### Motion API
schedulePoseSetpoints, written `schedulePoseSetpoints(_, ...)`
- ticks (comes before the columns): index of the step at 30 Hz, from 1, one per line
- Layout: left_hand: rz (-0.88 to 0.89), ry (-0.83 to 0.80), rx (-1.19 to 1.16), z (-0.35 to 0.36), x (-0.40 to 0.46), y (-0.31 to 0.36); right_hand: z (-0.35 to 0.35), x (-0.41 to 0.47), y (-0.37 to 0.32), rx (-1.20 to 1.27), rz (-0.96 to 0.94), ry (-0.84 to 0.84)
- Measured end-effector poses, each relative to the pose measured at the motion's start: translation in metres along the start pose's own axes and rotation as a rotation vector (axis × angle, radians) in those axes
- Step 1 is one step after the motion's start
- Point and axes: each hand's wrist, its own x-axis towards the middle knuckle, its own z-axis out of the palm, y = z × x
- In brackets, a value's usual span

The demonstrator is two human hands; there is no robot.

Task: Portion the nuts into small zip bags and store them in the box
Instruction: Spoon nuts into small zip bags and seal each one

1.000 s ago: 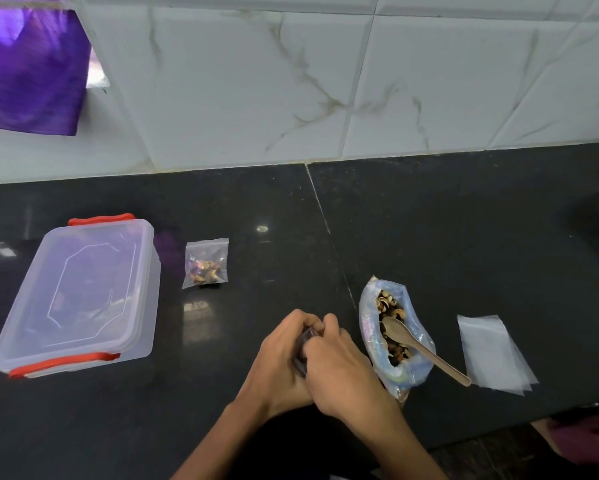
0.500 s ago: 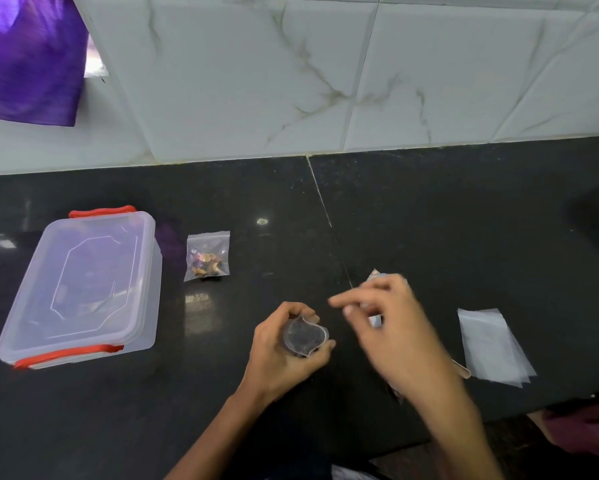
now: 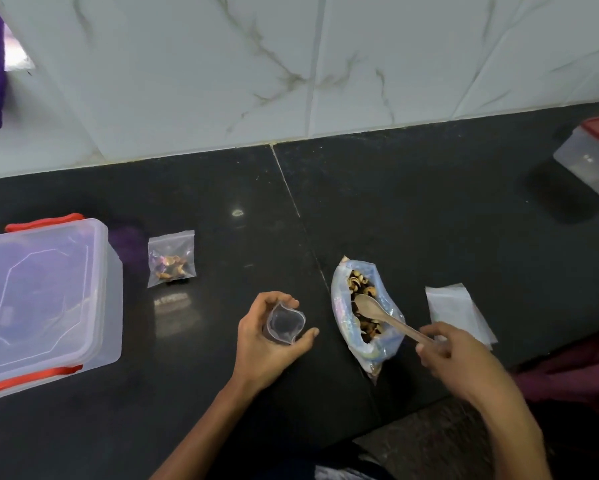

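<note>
Black stone counter is backed by white marble-look tiles. Far left of the hands, a clear plastic box (image 3: 45, 299) with red clips is seen closed, and just beside it a small filled bag (image 3: 171, 258) of nuts lies flat. An empty zip bag (image 3: 284, 323) is held open-mouthed in the left hand (image 3: 270, 341), fingers and thumb curled round it. Right of that grip, a large bag of nuts (image 3: 364, 306) lies open with a wooden spoon (image 3: 377, 315) resting inside. The spoon's handle is pinched by the right hand (image 3: 454, 358). Beyond that hand, a stack of empty bags (image 3: 454, 306) is seen, and far right a small red-lidded tub (image 3: 592, 157).
</note>
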Motion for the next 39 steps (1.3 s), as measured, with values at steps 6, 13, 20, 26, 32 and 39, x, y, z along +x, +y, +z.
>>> schedulePoseSetpoints(6,-0.058,-0.088,-0.044,0.015,0.008,0.000,0.007,0.007,-0.013,0.206,-0.263,0.247)
schedulePoseSetpoints(13,-0.105,-0.162,-0.099,0.033,0.010,0.001,0.035,0.021,-0.020,0.270,-0.515,0.485)
schedulePoseSetpoints(20,-0.170,-0.249,-0.159,0.046,0.006,-0.005,0.053,0.030,-0.015,0.310,-0.480,0.542)
schedulePoseSetpoints(26,-0.209,-0.262,-0.140,0.048,0.007,-0.009,0.055,0.041,-0.012,0.713,-0.168,0.380)
schedulePoseSetpoints(32,-0.255,-0.306,-0.175,0.050,0.009,-0.009,0.050,0.043,-0.015,0.953,0.078,0.175)
schedulePoseSetpoints(39,-0.239,-0.244,-0.230,0.053,0.006,-0.008,0.052,0.036,-0.008,1.119,0.171,0.089)
